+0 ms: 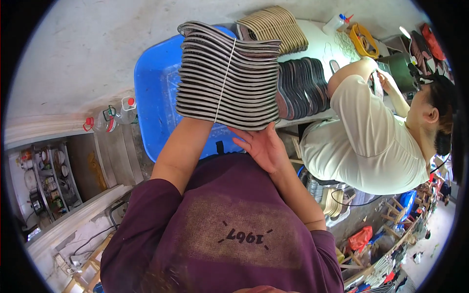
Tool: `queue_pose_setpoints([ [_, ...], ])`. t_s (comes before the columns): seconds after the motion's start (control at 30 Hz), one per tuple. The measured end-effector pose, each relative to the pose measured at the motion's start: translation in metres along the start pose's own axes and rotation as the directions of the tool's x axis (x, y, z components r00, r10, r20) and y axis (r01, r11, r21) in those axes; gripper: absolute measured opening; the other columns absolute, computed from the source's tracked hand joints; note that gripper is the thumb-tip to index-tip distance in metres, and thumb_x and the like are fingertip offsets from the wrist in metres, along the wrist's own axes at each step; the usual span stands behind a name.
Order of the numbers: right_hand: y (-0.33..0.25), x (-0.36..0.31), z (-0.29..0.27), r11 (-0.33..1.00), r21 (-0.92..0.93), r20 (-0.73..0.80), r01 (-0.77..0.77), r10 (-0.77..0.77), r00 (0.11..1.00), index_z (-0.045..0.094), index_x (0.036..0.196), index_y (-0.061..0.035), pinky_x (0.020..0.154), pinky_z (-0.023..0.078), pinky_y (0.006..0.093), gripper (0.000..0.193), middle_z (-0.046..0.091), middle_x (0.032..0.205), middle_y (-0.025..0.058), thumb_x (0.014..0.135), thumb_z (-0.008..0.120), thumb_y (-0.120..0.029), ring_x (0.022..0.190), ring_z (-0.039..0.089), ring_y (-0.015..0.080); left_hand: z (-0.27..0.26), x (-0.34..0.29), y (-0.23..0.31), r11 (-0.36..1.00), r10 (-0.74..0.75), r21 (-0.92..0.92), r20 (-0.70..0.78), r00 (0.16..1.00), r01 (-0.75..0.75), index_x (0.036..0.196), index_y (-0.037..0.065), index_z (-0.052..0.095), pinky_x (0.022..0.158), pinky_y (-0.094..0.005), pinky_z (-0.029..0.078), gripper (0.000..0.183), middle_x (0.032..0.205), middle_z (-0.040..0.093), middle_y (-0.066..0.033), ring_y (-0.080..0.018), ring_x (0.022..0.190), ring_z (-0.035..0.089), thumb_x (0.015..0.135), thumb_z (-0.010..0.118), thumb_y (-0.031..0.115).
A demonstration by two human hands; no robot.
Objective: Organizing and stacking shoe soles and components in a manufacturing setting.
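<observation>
A thick bundle of grey shoe soles (227, 80), tied round with a thin white string (225, 80), is raised in front of me over a blue plastic tub (155, 102). My left forearm goes up behind the bundle's lower left edge, and the bundle hides that hand and its fingers. My right hand (264, 147) is at the bundle's lower right edge, palm turned up, with its thumb and fingers against the lowest soles. Close to the bundle's right side, a row of dark soles (303, 88) stands on a pale table (317, 36).
Tan soles (276, 29) are stacked at the table's back. A person in a pale shirt (366, 136) works close on my right. Clear bottles (105, 121) stand left of the tub. The table also bears a yellow basket (364, 41) and a white squeeze bottle (334, 24).
</observation>
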State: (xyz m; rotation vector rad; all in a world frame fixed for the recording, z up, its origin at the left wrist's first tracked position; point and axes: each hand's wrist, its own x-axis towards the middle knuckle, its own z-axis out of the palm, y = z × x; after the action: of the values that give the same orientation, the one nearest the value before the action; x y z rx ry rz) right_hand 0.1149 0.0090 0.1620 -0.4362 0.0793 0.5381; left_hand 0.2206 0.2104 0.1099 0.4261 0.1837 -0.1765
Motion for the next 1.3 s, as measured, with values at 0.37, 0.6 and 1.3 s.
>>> queue_pose_setpoints([
  [0.37,-0.003,-0.021,-0.036,0.998,0.007,-0.171,0.066,-0.064,0.983,0.036,0.139,-0.0031,0.100,0.046,0.0471,0.063,0.049,0.136,0.0177,0.098,0.041,-0.051,0.120,0.053,0.0358,-0.010,-0.008,-0.016,0.986,-0.166,0.011,-0.070,0.984,0.167,0.126,0.005,0.051,0.096,-0.0393,0.047,0.055,0.118,0.059,-0.0107,-0.0234,0.106,0.058,0.099,0.035,0.050],
  [0.6,-0.017,-0.003,-0.034,0.974,-0.088,-0.210,0.210,-0.224,0.952,0.039,0.138,-0.0047,0.093,0.050,0.0412,0.055,0.054,0.131,0.0120,0.099,0.042,-0.044,0.115,0.057,0.0279,-0.001,-0.006,-0.013,0.970,-0.238,0.032,-0.095,0.967,0.242,0.123,0.004,0.054,0.092,-0.0385,0.050,0.054,0.113,0.062,-0.0102,-0.0227,0.102,0.061,0.099,0.035,0.049],
  [1.3,-0.082,0.020,-0.061,0.915,-0.298,-0.289,0.272,-0.358,0.888,0.048,0.132,-0.0028,0.083,0.047,0.0252,0.047,0.062,0.112,0.0064,0.088,0.058,-0.016,0.097,0.061,0.0132,0.082,-0.003,-0.034,0.910,-0.414,0.093,0.195,0.889,0.403,0.138,0.010,0.047,0.097,-0.0374,0.049,0.064,0.130,0.057,-0.0095,-0.0230,0.113,0.059,0.097,0.037,0.057],
])
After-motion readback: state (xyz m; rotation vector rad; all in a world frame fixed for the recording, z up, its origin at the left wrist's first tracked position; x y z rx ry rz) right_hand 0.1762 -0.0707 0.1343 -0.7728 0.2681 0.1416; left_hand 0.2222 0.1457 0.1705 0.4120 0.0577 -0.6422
